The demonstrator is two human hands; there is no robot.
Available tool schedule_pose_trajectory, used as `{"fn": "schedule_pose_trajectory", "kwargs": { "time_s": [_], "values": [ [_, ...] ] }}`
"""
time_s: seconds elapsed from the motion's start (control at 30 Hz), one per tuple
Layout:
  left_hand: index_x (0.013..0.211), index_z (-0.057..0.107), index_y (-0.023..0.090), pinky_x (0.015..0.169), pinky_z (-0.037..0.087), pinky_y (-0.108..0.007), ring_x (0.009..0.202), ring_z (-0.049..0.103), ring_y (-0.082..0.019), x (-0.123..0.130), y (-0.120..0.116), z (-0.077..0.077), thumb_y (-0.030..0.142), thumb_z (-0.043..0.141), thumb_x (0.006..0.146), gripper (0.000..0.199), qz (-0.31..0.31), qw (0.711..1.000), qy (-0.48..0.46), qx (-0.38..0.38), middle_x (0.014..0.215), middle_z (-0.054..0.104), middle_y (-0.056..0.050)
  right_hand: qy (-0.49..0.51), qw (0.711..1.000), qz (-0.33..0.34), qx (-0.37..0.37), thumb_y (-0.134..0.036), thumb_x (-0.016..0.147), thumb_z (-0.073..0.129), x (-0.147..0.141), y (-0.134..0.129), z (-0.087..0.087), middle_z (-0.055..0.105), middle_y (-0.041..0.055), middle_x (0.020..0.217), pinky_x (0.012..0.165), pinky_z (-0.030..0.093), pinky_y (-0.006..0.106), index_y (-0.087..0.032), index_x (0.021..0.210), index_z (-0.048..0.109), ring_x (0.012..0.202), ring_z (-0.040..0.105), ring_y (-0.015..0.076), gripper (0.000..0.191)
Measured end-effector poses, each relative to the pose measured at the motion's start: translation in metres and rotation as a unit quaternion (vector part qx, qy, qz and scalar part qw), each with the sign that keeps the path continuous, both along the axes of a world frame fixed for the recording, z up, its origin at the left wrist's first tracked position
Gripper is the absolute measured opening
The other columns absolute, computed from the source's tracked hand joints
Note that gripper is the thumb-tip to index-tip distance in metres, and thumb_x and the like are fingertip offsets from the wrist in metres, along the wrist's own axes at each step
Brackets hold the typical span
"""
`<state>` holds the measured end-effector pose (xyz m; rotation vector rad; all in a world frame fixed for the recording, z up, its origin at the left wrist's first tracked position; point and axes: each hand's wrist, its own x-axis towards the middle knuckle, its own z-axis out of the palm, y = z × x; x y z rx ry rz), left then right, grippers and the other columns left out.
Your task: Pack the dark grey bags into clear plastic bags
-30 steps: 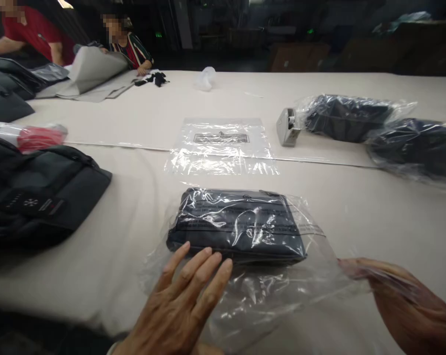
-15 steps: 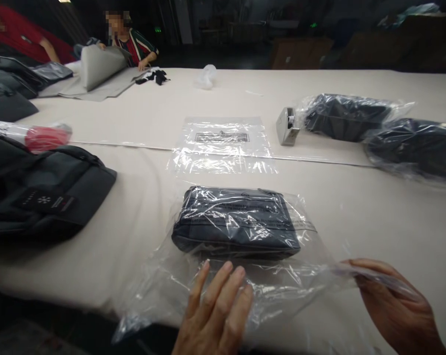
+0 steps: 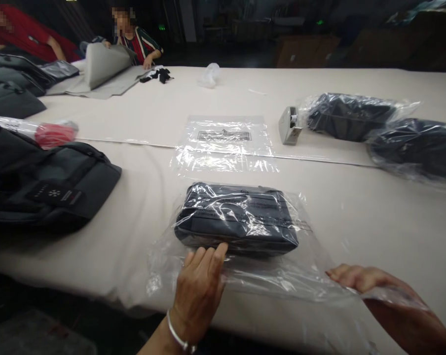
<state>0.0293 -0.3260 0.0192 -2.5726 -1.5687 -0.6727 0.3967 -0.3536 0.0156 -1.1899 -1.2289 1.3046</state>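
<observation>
A dark boxy fabric pouch [image 3: 238, 222] lies inside a clear plastic bag [image 3: 300, 281] near the table's front edge. Printed warning text shows across the film over the pouch. My left hand [image 3: 201, 288], with a bracelet at its wrist, has its fingers curled on the loose film just below the pouch, closed on the bag. Off to the right, my right hand [image 3: 367, 283] grips the bag's near right edge, and film trails over its fingers. Beyond the pouch lies a flat clear plastic bag [image 3: 225, 148] with a printed box.
A tape dispenser [image 3: 289, 125] stands beside a bagged dark pouch [image 3: 352, 116], and another bagged pouch [image 3: 423, 148] lies nearer. A dark backpack [image 3: 86, 182] with a hang tag rests at left. Two people work at the far left by grey sheets [image 3: 108, 64].
My left hand has gone from spread fingers to curled ones and moved slightly left and up against the pouch's near side. My right hand has shifted slightly left, still holding the film.
</observation>
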Motion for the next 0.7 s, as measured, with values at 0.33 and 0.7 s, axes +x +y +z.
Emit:
{"fn": "schedule_pose_trajectory", "kwargs": {
  "time_s": [0.33, 0.7],
  "values": [
    [0.101, 0.052, 0.018, 0.078, 0.051, -0.032, 0.088, 0.062, -0.019, -0.01, -0.002, 0.023, 0.006, 0.049, 0.085, 0.02, -0.071, 0.989, -0.096, -0.09, 0.1, 0.065, -0.006, -0.115, 0.991, -0.025, -0.058, -0.043, 0.078, 0.07, 0.014, -0.007, -0.005, 0.075, 0.0121, 0.077, 0.081, 0.061, 0.042, -0.021, 0.07, 0.074, 0.085, 0.073, 0.0317, 0.023],
    [0.088, 0.057, 0.017, 0.08, 0.051, -0.031, 0.089, 0.063, -0.017, 0.005, -0.005, 0.036, 0.009, 0.04, 0.096, 0.02, -0.209, 0.975, -0.045, -0.058, 0.096, 0.068, -0.005, -0.526, 0.788, 0.109, 0.299, -0.05, 0.077, 0.069, -0.069, -0.018, 0.07, 0.058, 0.0087, 0.139, 0.104, 0.048, 0.048, -0.027, 0.145, 0.044, 0.123, 0.057, 0.0349, 0.076]
  ]
}}
